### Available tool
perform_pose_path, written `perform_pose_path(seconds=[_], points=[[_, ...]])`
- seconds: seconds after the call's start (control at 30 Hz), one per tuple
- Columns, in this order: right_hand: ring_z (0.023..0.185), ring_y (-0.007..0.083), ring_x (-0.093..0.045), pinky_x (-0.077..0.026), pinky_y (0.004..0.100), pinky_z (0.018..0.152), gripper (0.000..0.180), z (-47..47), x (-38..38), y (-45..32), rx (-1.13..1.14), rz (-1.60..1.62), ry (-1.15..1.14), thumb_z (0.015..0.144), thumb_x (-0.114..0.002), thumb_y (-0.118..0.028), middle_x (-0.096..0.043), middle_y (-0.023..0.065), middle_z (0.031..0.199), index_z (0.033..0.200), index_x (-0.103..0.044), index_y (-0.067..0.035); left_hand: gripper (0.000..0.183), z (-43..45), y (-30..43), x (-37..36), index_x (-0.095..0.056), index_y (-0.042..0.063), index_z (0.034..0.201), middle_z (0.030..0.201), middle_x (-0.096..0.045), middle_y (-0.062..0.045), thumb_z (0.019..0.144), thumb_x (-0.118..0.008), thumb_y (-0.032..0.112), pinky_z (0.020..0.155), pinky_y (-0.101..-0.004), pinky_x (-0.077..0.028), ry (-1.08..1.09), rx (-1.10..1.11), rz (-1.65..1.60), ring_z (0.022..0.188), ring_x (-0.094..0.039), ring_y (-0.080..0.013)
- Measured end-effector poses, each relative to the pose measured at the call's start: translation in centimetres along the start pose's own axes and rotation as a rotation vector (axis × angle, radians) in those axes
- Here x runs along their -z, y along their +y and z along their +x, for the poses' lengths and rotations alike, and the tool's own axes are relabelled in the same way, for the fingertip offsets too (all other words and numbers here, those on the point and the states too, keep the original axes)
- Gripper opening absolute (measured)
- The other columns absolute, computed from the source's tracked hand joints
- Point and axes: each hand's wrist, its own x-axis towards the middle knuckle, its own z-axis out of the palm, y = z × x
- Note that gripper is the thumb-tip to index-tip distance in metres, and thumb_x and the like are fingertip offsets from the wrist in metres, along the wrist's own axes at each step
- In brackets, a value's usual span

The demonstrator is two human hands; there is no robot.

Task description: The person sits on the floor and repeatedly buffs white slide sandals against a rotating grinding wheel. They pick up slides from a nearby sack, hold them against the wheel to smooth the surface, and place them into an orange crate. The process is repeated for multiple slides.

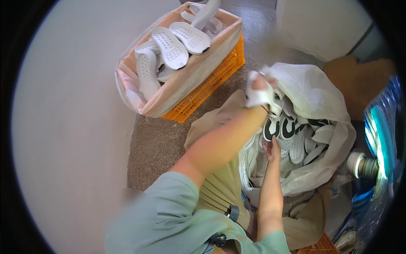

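Note:
My left hand (260, 85) is blurred above the upper left rim of a white woven sack (317, 82). White material surrounds it, and skin shows through; whether this is a covering or a held slipper, I cannot tell. Inside the sack's mouth, my right hand (271, 149) grips the lower end of a white slipper (267, 131) with a black U-shaped patch, one finger over its edge. A similar slipper (288, 128) lies beside it, among several white perforated soles (297, 149). More white perforated soles (170, 47) fill a cloth-lined orange plastic crate (203, 92) at the upper left.
A pale wall (69, 111) stands on the left beside the rough floor (149, 152). Brown cardboard (358, 82) lies beyond the sack. On the right are clear plastic wrapping (388, 95) and rolls of tape (363, 165). Another orange crate (320, 246) shows at the bottom.

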Motion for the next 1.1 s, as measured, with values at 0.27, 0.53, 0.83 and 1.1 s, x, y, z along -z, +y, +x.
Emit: perform_pose_path(seconds=[0.27,0.53,0.83,1.1], points=[[0.084,0.0144,-0.064,-0.05,0.0279,0.071,0.019,-8.3,2.8,-5.4,0.158,0.048,0.036,0.092,-0.07,-0.018,-0.068,0.006,0.099,0.106,-0.063,-0.007,0.035,-5.6,-9.5,3.0,-0.061,-0.001,0.11,0.089,-0.065,-0.014,0.087,-0.064,0.024,0.059,-0.0348,-0.048,-0.572,0.198,1.033,0.075,-0.064,-0.023],[0.091,0.0159,-0.056,-0.047,0.0285,0.084,0.04,-32.8,5.1,-10.3,0.65,-0.612,0.13,0.061,-0.074,0.0,-0.062,0.0076,0.107,0.1,-0.065,0.003,0.047,-11.5,-13.0,8.9,-0.064,-0.006,0.098,0.097,-0.066,-0.03,0.077,-0.074,0.035,0.078,-0.049,-0.052,-0.845,0.222,1.711,0.093,-0.066,-0.045],[0.149,0.0312,-0.025,-0.017,0.0412,0.121,0.088,-38.6,0.5,-11.0,0.866,-0.543,0.083,0.089,-0.066,-0.04,-0.024,0.0245,0.161,0.152,-0.028,0.009,0.031,-12.3,-13.0,4.5,-0.062,0.005,0.121,0.106,-0.07,-0.012,0.09,-0.056,0.007,0.089,-0.0391,-0.055,-0.893,0.984,0.662,0.097,-0.068,-0.0256],[0.104,0.0256,-0.069,-0.053,0.0333,0.095,0.064,-39.0,-2.6,-20.1,0.557,0.002,-0.149,0.084,-0.052,-0.008,-0.063,0.0281,0.122,0.143,-0.039,0.016,0.028,-14.4,-7.1,-3.9,-0.063,0.001,0.118,0.116,-0.068,-0.016,0.102,-0.051,0.021,0.093,-0.0436,-0.055,-0.707,1.129,-0.088,0.104,-0.067,-0.0288]])
